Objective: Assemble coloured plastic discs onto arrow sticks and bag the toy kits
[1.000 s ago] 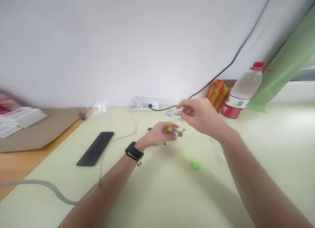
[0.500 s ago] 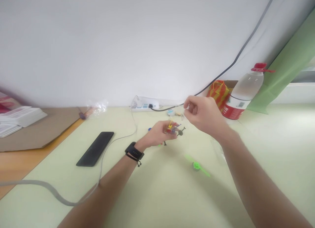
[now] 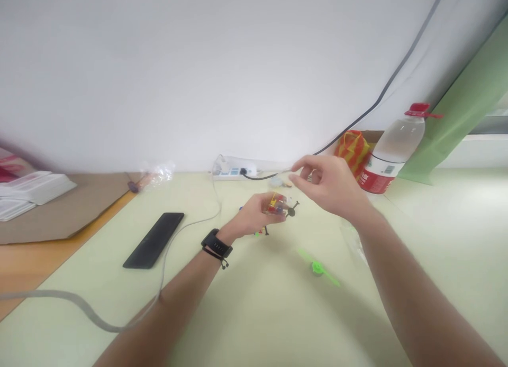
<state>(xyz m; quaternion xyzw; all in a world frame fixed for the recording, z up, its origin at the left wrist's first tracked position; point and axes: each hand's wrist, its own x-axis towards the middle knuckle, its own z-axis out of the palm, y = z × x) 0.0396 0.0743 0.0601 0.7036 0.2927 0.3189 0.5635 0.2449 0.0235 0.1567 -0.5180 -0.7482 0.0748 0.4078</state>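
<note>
While the left hand (image 3: 256, 213) holds a small multicoloured assembly (image 3: 273, 202) above the middle of the table (image 3: 238, 314), the right hand (image 3: 333, 186) hangs just to its right, slightly farther off.

Left hand: thumb and fingers curled about the assembly, gripping it; yellow, red and blue parts visible between them. Dark disc piece (image 3: 292, 212), with a thin rod, juts out beyond the fingertips on the right; whether joined to the assembly, cannot tell.

Right hand: thumb and forefinger extended leftward, tips close together, other fingers bent; whether anything sits between the tips, cannot tell.

Wrist: black watch (image 3: 217, 244), left arm.

Near right of the assembly: bright green propeller (image 3: 317, 267), lying on the table.

Left: black phone-like slab (image 3: 154, 240), flat; grey cord (image 3: 194, 220) running just beside it.

Far left: brown cardboard sheet (image 3: 95, 203), bearing white trays (image 3: 39, 187).

Far middle, against the wall: white power strip (image 3: 230, 172), black plug inserted.

Far right: red-capped bottle (image 3: 392, 150), upright; red-and-yellow striped bag (image 3: 352, 149) beside it.
</note>
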